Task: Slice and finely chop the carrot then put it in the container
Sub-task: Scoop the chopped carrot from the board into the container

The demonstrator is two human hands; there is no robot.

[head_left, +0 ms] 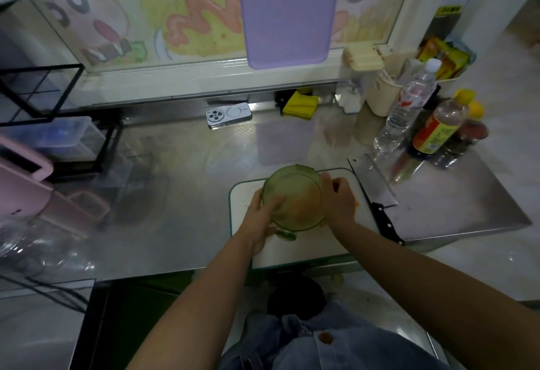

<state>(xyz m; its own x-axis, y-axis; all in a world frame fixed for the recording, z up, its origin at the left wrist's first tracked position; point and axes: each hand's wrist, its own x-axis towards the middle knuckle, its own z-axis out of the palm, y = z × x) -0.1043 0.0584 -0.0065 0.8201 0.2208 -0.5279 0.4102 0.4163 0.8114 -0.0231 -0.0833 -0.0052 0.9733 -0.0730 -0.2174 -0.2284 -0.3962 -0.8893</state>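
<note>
Denim clothing [336, 349] fills the bottom edge, and both bare forearms reach forward from it to a white cutting board [292, 249] with a green rim, set at the front of a steel counter [175, 179]. On the board is the green translucent container [293, 194], tipped so that its round face is turned up toward the camera. The left hand [260, 217] grips its left side, fingers curled over the rim. The right hand [340, 200] is cupped against the container's right side; whether its curled fingers hold the rim or carrot pieces cannot be told. The chopped carrot [306, 201] shows as an orange blur through the container's wall, and a few orange bits lie at the edge of the right hand on the board. A cleaver [372, 181] with a black handle lies on the counter just beside the board's right edge. Farther back, a phone [228, 114] lies face down near a yellow cloth [299, 103], a clear water bottle [409, 109] and a sauce bottle [438, 131] stand at the right, and a purple board [287, 13] leans against the window.
</note>
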